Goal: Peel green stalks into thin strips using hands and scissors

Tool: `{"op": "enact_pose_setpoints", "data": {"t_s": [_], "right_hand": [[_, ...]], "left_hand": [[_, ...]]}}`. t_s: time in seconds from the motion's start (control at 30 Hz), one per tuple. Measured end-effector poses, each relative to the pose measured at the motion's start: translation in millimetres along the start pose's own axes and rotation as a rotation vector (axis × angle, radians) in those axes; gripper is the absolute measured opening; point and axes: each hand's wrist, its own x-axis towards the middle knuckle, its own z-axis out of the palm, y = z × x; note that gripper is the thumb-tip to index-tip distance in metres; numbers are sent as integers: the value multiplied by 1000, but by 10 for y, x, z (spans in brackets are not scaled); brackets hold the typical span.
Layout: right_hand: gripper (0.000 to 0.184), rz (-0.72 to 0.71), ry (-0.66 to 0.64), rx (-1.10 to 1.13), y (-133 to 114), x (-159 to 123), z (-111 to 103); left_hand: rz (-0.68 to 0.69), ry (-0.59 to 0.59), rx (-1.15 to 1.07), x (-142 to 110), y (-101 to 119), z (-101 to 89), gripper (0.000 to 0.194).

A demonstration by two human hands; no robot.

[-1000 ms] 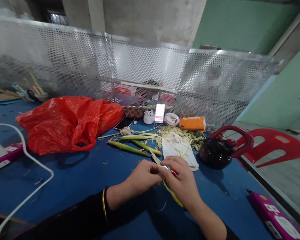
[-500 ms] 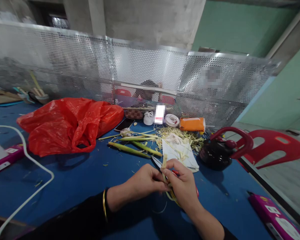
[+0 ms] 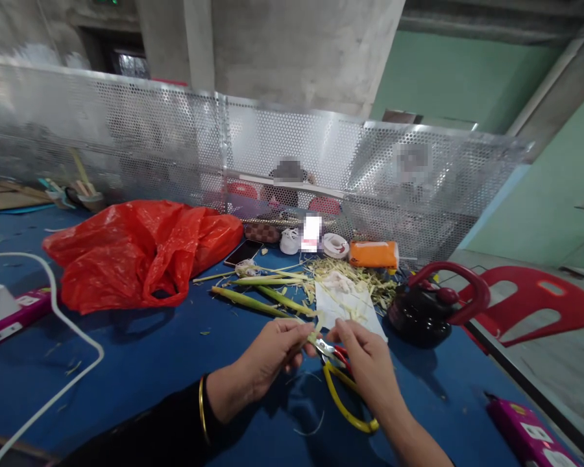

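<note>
My left hand [image 3: 275, 353] is closed in a pinch on a pale yellow-green plant strip [image 3: 313, 337], its thumb and forefinger at the strip's end. My right hand [image 3: 367, 357] is curled round the red handle of a pair of scissors [image 3: 338, 397]; the yellow handle loop hangs below, apart from the palm. The scissors' metal pivot shows between the two hands, and the blades are mostly hidden behind my left fingers. Just beyond the hands, several green stalks [image 3: 248, 301] lie on the blue table [image 3: 165, 376]. Thin, pale curled fibres lie under my hands.
A white sheet [image 3: 328, 305] with shreds lies by a heap of plant trimmings [image 3: 374, 279]. Around stand a red plastic bag [image 3: 117, 253], a dark kettle [image 3: 421, 311], an orange pack [image 3: 374, 254], a tape roll [image 3: 335, 246] and purple power strips [image 3: 525, 425]. A perforated metal screen [image 3: 282, 143] closes the back.
My right hand has drawn apart from my left, so the scissors' pivot and yellow loop now show. The plant strip has passed from my right fingers to my left. The view has tilted up slightly.
</note>
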Motion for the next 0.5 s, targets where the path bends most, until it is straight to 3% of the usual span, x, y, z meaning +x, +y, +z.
{"op": "enact_pose_setpoints", "data": {"t_s": [0.07,0.13,0.27,0.5], "right_hand": [[40,64,-107,80,4,3,43],[37,115,-135,163,-2,-5,87],[32,183,-69,273,-30,-25,131],[28,174,-23,288,-75,-37,163]], "left_hand": [[-12,-11,1,-4,-2,8,44],[-25,-28,26,-8,-8,17,45],[-37,-67,53,-26,-16,33,40],[-64,-97,49,-66,-12,70,34]]}}
